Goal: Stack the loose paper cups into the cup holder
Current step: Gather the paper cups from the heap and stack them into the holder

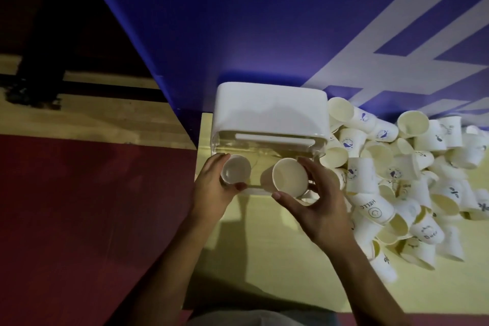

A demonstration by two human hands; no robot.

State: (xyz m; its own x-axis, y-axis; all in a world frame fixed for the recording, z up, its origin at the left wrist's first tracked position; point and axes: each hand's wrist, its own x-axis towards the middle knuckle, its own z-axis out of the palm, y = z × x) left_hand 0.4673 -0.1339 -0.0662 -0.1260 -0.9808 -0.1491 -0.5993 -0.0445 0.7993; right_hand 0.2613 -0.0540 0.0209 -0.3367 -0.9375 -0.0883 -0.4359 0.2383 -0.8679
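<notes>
The cup holder is a white-topped box with a clear lower body, standing on a pale yellow table against a blue wall. My left hand grips a small white cup at the holder's front left, its mouth facing up. My right hand curls its thumb and fingers round a larger cream paper cup at the holder's front right, mouth also up. Both cups sit close to the holder's clear front.
A big heap of loose paper cups, several printed with blue marks, lies on the table right of the holder. The blue wall rises behind. The table's left edge drops to a red floor.
</notes>
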